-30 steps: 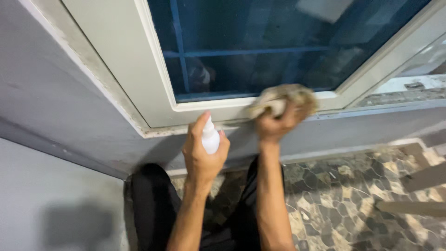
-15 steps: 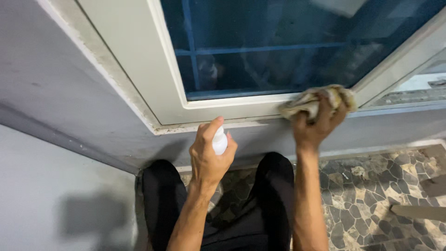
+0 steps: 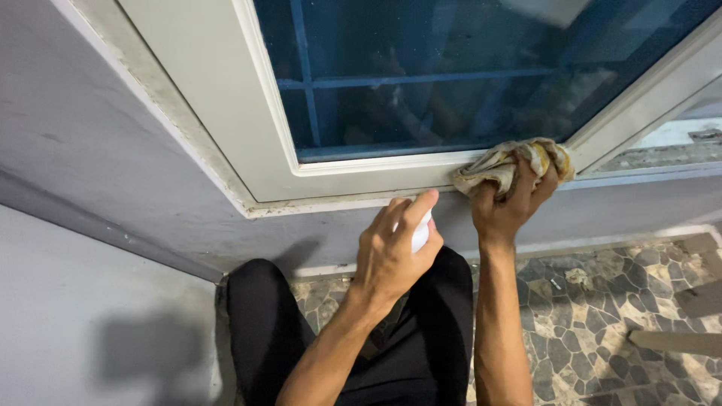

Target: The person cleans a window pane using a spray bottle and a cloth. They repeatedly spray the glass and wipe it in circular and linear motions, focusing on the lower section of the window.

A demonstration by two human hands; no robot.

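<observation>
The left hand (image 3: 391, 256) is gripping a small white spray bottle (image 3: 421, 233), fingers wrapped round it, forefinger lying over the top, just below the window frame (image 3: 361, 177). To its right, the right hand (image 3: 508, 207) is clutching a bunched yellowish cloth (image 3: 511, 162) and pressing it against the frame's lower rail, near the right corner of the dark glass (image 3: 451, 75). Patterned stone flooring (image 3: 602, 301) is showing underneath.
</observation>
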